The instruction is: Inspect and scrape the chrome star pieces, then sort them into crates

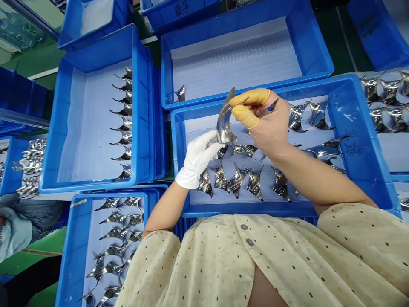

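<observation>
Our left hand, white-gloved, pinches the lower end of a curved metal part, held up over the front tray. Our right hand, yellow cots over its fingertips, is closed round a pen-like tool; its fingertips sit at the part's upper edge, but whether they grip it too, we cannot tell. Similar pieces lie in rows in the front tray. One lies in the near left corner of the far tray; eight line the right side of the left tray. We judge the work partway: one part in hand, many pieces in front. Which tray holds finished ones, we cannot tell.
</observation>
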